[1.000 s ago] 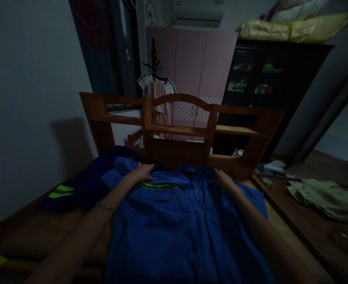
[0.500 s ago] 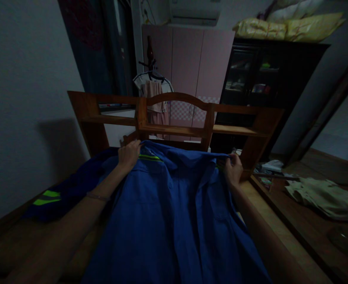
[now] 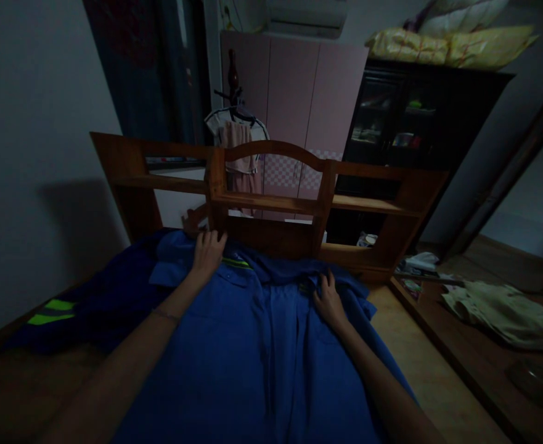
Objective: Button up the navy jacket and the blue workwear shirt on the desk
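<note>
A blue work jacket (image 3: 216, 345) with a thin yellow-green stripe lies spread before me, its collar end toward the wooden headboard. My left hand (image 3: 208, 251) rests on the upper left of the jacket, fingers apart and lying on the cloth. On the upper right, my right hand (image 3: 330, 301) touches the jacket near the collar, its fingers spread. A darker blue garment (image 3: 109, 296) with bright yellow-green bands lies to the left, partly under the jacket's sleeve.
The wooden headboard (image 3: 271, 200) with open shelves stands just beyond the jacket. At right, a folded pale green cloth (image 3: 502, 311) and a glass bowl (image 3: 532, 376) sit on a brown surface. Behind are a pink wardrobe (image 3: 292, 98) and clothes (image 3: 238, 145) on a coat stand.
The jacket's collar end, held up by both hands before, has come down flat. Both hands have loosened; the right hand has moved left and lower.
</note>
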`<act>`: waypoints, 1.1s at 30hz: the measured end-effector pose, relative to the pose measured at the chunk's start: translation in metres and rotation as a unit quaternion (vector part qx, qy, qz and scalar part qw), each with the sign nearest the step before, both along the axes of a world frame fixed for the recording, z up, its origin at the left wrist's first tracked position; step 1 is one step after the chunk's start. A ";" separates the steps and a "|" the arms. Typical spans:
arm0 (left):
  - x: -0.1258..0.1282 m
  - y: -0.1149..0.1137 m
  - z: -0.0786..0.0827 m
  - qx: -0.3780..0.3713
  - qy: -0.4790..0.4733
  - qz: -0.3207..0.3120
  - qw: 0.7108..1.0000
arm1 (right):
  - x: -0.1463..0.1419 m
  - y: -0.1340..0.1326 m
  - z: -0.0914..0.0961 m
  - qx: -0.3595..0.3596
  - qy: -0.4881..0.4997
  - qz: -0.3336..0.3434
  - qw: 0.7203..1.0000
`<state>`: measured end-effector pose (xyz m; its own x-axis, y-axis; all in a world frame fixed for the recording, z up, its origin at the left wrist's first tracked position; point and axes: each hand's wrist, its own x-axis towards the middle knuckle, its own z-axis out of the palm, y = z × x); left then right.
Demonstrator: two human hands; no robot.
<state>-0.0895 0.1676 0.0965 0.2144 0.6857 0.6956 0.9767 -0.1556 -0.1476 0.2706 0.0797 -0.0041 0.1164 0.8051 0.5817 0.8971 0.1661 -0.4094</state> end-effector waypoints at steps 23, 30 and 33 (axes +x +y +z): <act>0.113 -0.016 -0.044 -0.244 -0.271 -0.046 0.930 | -0.004 -0.018 0.015 0.010 -0.094 -0.040 0.995; 0.083 0.036 0.016 -0.208 -0.502 -0.141 0.828 | 0.001 -0.014 0.012 -0.002 -0.036 -0.059 0.998; 0.067 0.051 0.037 -0.156 -0.583 -0.168 0.780 | 0.003 -0.013 0.012 -0.010 -0.013 -0.054 0.998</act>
<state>-0.0222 0.2187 0.1333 -0.2343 0.9021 0.3625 0.3162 -0.2819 0.9059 0.2740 0.0668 0.0081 0.1883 0.7999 0.5698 0.9194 0.0605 -0.3887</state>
